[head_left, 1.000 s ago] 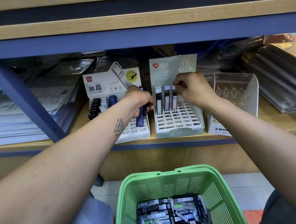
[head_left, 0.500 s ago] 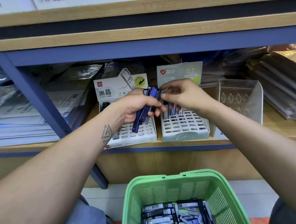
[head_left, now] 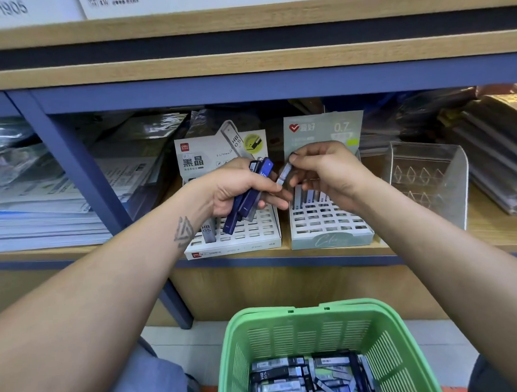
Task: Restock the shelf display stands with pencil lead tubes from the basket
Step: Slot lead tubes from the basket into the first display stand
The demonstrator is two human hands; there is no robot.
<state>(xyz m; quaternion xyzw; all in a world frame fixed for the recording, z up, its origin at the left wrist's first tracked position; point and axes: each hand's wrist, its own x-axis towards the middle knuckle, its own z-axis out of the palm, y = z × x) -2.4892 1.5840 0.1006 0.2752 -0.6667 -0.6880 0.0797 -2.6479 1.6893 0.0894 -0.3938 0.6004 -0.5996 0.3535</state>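
Shelf (head_left: 284,256): wooden board with blue steel frame, carrying stacked paper goods at left and wrapped packs at right. 
Basket (head_left: 291,338): green plastic, on the floor below the shelf, holding many loose lead tubes (head_left: 308,376). 
Clear acrylic stand (head_left: 427,181): at right on the shelf. 
White display stand (head_left: 241,235): marked HB 0.5, just beside the pale green display stand (head_left: 331,234) marked 0.7, which holds a few upright tubes in its back row. 
Left hand (head_left: 242,190): fingers curled around a bundle of blue tubes (head_left: 251,196), in front of the white stand. 
Right hand (head_left: 325,171): pinches one grey tube (head_left: 283,175), tilted, above the green stand.
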